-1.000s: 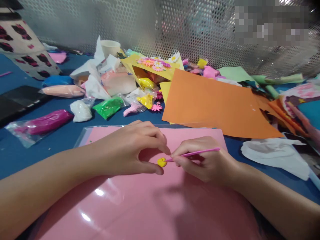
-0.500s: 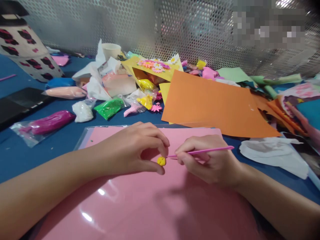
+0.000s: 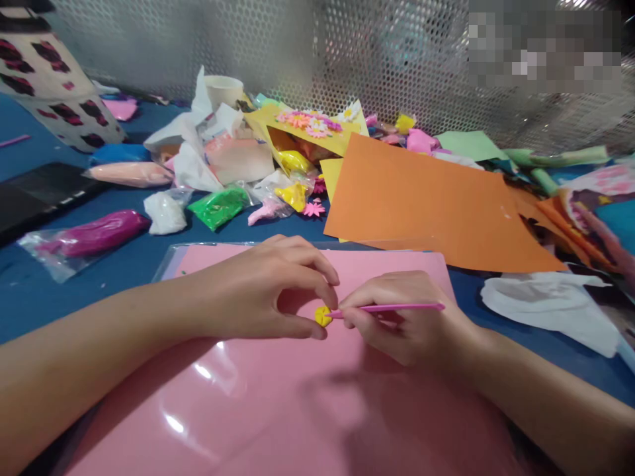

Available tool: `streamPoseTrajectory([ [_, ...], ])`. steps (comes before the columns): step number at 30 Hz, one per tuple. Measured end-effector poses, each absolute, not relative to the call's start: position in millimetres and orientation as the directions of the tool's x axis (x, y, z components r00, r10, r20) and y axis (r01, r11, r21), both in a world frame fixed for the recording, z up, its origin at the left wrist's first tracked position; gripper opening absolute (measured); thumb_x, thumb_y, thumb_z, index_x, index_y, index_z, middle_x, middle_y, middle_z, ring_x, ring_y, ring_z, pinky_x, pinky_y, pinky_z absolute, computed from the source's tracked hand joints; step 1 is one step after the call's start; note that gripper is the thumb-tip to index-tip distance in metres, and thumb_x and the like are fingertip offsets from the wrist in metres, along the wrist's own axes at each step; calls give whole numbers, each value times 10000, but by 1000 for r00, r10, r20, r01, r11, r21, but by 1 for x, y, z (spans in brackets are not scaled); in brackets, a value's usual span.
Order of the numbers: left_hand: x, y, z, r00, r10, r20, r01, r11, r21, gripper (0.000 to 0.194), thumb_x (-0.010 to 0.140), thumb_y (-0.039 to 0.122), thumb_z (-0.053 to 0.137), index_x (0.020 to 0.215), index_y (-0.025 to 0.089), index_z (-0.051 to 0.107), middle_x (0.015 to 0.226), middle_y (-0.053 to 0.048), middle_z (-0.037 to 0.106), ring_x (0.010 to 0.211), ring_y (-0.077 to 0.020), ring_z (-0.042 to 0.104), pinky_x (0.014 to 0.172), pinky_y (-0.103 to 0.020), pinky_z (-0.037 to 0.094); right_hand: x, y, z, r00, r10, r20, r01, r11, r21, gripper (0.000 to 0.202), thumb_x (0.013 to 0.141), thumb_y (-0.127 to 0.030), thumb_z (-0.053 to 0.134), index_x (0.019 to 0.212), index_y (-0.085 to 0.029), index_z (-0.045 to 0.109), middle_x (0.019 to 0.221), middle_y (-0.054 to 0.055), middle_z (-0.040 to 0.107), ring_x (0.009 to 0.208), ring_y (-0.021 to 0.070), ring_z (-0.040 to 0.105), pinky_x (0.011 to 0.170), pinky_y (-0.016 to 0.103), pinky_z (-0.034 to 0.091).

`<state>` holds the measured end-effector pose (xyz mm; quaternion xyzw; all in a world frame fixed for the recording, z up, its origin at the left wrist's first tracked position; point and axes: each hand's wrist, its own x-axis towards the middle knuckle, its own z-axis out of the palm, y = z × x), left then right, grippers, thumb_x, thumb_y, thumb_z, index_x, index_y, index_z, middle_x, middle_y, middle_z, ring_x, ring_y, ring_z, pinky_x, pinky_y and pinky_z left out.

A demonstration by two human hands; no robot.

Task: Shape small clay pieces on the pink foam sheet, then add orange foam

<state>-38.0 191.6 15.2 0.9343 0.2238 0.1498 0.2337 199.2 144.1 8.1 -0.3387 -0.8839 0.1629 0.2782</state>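
A pink mat (image 3: pixel 258 410) under a clear, glare-streaked cover lies closest, on a blue table (image 3: pixel 30 284); over it, the left hand (image 3: pixel 278 287) has thumb and forefinger curved into a part-open C around a small yellow clay piece (image 3: pixel 321 319), one at either side, though I cannot tell whether they press on it; the right hand (image 3: pixel 404 317) has its fingertips closed on a slim pink tool (image 3: pixel 397 307), held like a pen, its tip on the right part of the grooved yellow clay piece; past the right wrist lies a crumpled white sheet (image 3: pixel 546 307); beyond the mat come an orange sheet (image 3: pixel 426 205) and, to its left, wrapped clay in magenta (image 3: pixel 102 233), white (image 3: pixel 166 213) and green (image 3: pixel 221 206), with a pink flower (image 3: pixel 314 209) near the orange sheet; farther back, small flowers (image 3: pixel 315 124) rest on yellow paper (image 3: pixel 260 125), near a pale cup (image 3: pixel 235 91); a perforated metal panel (image 3: pixel 278 49) stands behind
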Motion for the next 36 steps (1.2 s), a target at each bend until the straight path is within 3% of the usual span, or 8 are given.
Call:
streamPoseTrajectory([
  [10, -35, 189, 22, 847, 523, 100, 401, -750, 527, 159, 824, 246, 713, 976, 289, 697, 1185, 64, 635, 1141, -175, 537, 1011, -277, 354, 197, 143, 14, -679, 618, 396, 494, 784, -376, 155, 891, -162, 579, 761, -194, 657, 724, -37, 720, 637, 98, 642, 608, 224, 413],
  [15, -36, 191, 19, 846, 522, 107, 398, -752, 526, 155, 826, 306, 719, 981, 304, 709, 1198, 37, 643, 1133, -186, 552, 1006, -308, 379, 201, 143, 18, -673, 586, 451, 405, 802, -438, 141, 877, -139, 561, 784, -185, 656, 728, -25, 721, 634, 84, 640, 614, 207, 426],
  [18, -37, 193, 16, 853, 506, 126, 370, -758, 537, 256, 806, 368, 745, 1053, 320, 700, 1211, 15, 649, 1135, -199, 556, 1007, -325, 387, 203, 143, 18, -630, 618, 470, 418, 781, -465, 160, 869, -136, 552, 738, -168, 639, 694, -5, 711, 598, 84, 623, 579, 209, 417],
  [21, -38, 193, 15, 852, 508, 125, 373, -757, 536, 300, 795, 384, 758, 1082, 330, 691, 1203, 19, 653, 1135, -196, 556, 1006, -321, 385, 202, 144, 16, -604, 675, 423, 458, 729, -509, 158, 878, -169, 560, 741, -172, 640, 655, -23, 690, 561, 74, 594, 543, 208, 393],
  [25, -38, 192, 16, 844, 524, 115, 394, -750, 531, 212, 800, 377, 750, 1001, 319, 712, 1181, 30, 655, 1120, -188, 560, 998, -311, 387, 202, 147, 16, -610, 707, 358, 476, 688, -548, 147, 879, -177, 566, 752, -177, 639, 669, -32, 690, 565, 72, 588, 545, 212, 387],
  [31, -36, 191, 18, 850, 517, 100, 394, -751, 530, 138, 847, 314, 700, 980, 325, 732, 1196, 25, 647, 1121, -189, 558, 1008, -313, 395, 207, 154, 18, -749, 528, 401, 292, 806, -516, 85, 880, -153, 621, 830, -174, 688, 732, -7, 734, 625, 83, 632, 615, 216, 435],
  [36, -35, 190, 19, 836, 539, 99, 392, -714, 580, 181, 825, 273, 717, 992, 341, 737, 1197, 31, 654, 1120, -217, 559, 1001, -341, 416, 206, 160, 15, -785, 516, 342, 270, 783, -561, 79, 885, -166, 644, 895, -186, 720, 852, 20, 767, 765, 134, 673, 712, 263, 481],
])
